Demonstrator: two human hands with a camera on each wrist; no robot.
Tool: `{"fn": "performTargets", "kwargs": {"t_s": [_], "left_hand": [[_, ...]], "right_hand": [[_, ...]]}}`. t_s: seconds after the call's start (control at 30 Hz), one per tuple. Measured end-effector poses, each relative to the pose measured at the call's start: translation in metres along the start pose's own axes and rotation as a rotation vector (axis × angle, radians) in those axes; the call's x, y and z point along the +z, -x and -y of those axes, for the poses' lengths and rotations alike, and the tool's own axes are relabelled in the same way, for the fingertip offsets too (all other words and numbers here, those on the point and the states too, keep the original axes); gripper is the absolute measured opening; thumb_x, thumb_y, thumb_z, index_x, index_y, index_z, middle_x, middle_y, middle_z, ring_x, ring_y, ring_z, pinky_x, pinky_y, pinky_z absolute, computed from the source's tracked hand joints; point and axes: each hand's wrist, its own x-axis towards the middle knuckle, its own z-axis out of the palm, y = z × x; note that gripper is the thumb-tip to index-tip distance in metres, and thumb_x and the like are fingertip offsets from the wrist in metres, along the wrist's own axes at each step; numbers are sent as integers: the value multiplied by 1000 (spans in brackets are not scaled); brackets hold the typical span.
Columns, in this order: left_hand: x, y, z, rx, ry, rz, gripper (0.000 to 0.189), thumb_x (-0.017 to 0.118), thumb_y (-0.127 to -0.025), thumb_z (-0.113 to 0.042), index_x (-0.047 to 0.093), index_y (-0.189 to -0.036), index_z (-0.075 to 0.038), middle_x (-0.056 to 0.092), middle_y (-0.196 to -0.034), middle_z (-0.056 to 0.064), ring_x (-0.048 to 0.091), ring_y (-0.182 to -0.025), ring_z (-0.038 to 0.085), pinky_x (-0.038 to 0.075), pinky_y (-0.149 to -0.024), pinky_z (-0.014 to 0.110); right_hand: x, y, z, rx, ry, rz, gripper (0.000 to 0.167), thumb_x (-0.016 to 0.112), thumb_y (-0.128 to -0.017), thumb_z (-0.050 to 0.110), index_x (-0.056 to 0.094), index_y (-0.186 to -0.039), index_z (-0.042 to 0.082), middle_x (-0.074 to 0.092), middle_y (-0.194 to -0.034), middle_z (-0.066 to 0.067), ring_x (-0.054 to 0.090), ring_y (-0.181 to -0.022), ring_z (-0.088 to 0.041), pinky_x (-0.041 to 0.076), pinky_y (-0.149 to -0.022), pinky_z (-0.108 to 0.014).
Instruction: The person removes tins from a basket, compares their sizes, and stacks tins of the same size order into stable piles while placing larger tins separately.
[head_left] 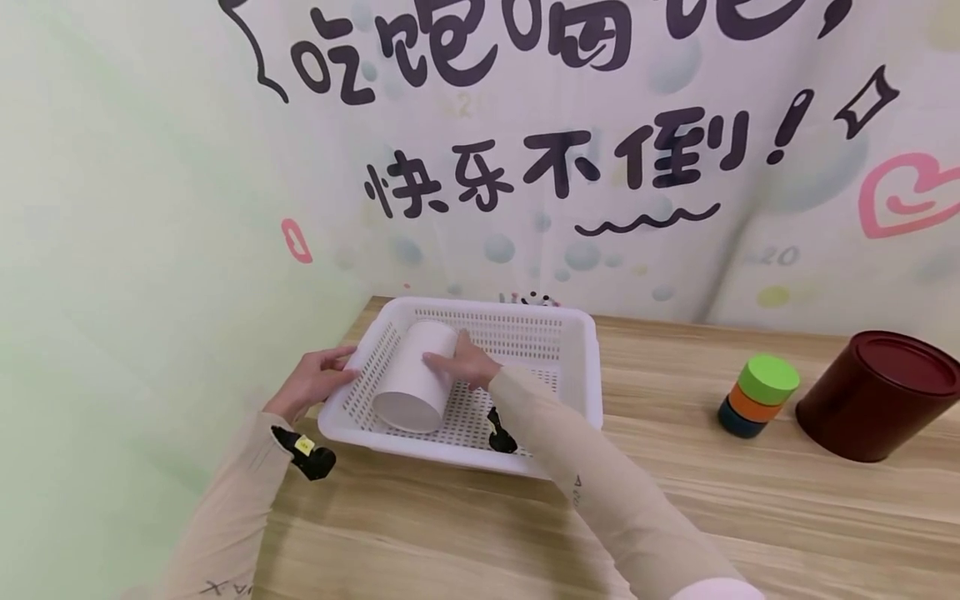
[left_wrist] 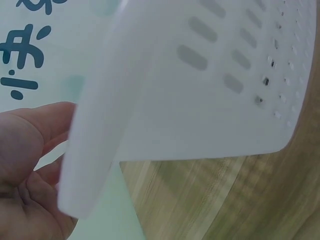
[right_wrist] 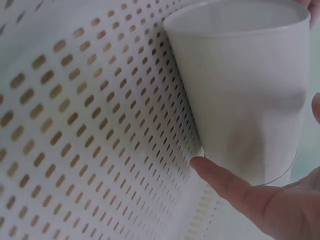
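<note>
A white plastic basket [head_left: 480, 458] with slotted walls stands on the wooden table. My left hand [head_left: 313, 385] holds its left rim, and the left wrist view shows thumb and fingers [left_wrist: 55, 122] at the basket's edge [left_wrist: 95, 125]. Inside the basket, against its left side, a white tapered bin [head_left: 420, 367] lies on its side with its open mouth towards me. My right hand [head_left: 468, 362] reaches into the basket and grips the bin near its closed end. In the right wrist view one finger [right_wrist: 225, 180] lies along the bin [right_wrist: 240, 90].
To the right on the table [head_left: 675, 517] stands a short stack of green, orange and dark blue round pieces [head_left: 757, 396]. Beside it is a dark red cylindrical container [head_left: 862, 408] with a lid. A printed cloth [head_left: 525, 250] hangs behind the table, and a pale green one [head_left: 135, 292] hangs at left.
</note>
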Motion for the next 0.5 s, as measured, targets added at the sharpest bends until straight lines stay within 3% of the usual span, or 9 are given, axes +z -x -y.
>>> {"fn": "performTargets", "kwargs": {"t_s": [0.3,0.5], "left_hand": [[0,-4,-2,6,-1,-2,57,54,-89,-21,28,-139,-7,49,-114,20,54,-91,24,48,-72,29],[-1,-1,1,-1,-2,0,58,54,-89,-21,28,-139,-7,48,-114,20,55,-91,25,48,-72,30]], "right_hand": [[2,-3,2,16,18,32,78,63,-78,40,23,-136,6,38,-128,-16,40,-114,-31,40,-79,-56],[2,-2,6,-9,35,68,77,61,-83,28,13,-140,14,31,-134,-16,39,-114,-34,40,-79,-57]]}}
